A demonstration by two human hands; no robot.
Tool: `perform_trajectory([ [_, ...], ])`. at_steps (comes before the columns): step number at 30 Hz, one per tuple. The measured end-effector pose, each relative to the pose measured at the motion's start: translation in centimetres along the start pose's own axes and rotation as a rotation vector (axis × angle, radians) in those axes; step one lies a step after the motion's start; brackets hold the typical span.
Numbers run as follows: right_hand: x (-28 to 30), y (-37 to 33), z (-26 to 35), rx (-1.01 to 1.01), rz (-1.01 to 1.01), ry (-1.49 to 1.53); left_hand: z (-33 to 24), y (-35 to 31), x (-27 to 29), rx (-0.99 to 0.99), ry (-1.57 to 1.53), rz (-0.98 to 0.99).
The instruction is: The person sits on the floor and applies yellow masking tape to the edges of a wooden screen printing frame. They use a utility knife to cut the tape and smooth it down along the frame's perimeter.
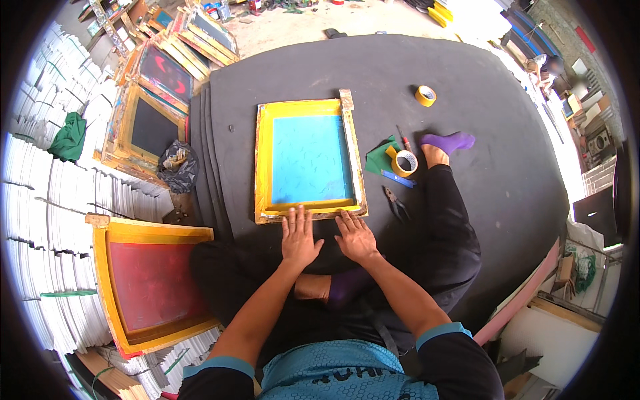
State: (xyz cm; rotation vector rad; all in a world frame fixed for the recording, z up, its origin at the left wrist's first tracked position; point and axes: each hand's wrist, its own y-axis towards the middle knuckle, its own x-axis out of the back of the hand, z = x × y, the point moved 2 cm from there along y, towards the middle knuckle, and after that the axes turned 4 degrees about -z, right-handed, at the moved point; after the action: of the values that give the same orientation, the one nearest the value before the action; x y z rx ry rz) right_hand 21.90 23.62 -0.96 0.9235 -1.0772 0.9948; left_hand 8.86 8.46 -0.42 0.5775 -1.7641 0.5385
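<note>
A screen printing frame (pixel 265 153) lies flat on the dark sheets in front of me. Yellow tape lines its inner edges, and its mesh (pixel 310 160) is light blue with small dark marks. My left hand (pixel 299 240) rests palm down, fingers stretched out, with the fingertips on the frame's near edge. Beside it, my right hand (pixel 357 238) lies flat too, its fingertips touching the same edge nearer the right corner. Neither hand grips anything. To the frame's right are a roll of yellow tape (pixel 405 163), a green scrap (pixel 380 157), a blue cutter (pixel 398 178) and pliers (pixel 397 203).
Another roll of tape (pixel 425 95) lies farther right. My outstretched foot in a purple sock (pixel 448 142) rests near the tools. A red-meshed frame (pixel 157 287) leans at my left by stacked white sheets (pixel 63 267). A person (pixel 547 70) is at the far right.
</note>
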Motion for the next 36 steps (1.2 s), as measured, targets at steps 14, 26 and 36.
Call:
perform_trajectory([
  [14,-0.7,0.0,-2.1,-0.207,-0.114,0.004,0.0,-0.1,-1.2,-0.023,0.040,0.039],
  [26,-0.7,0.1,-2.7,-0.201,-0.058,-0.030,7.5,-0.7,0.7,0.216,0.150,0.132],
  [36,0.9,-0.1,-3.3,-0.170,-0.217,0.178,6.7,-0.3,3.5,0.406,0.107,0.238],
])
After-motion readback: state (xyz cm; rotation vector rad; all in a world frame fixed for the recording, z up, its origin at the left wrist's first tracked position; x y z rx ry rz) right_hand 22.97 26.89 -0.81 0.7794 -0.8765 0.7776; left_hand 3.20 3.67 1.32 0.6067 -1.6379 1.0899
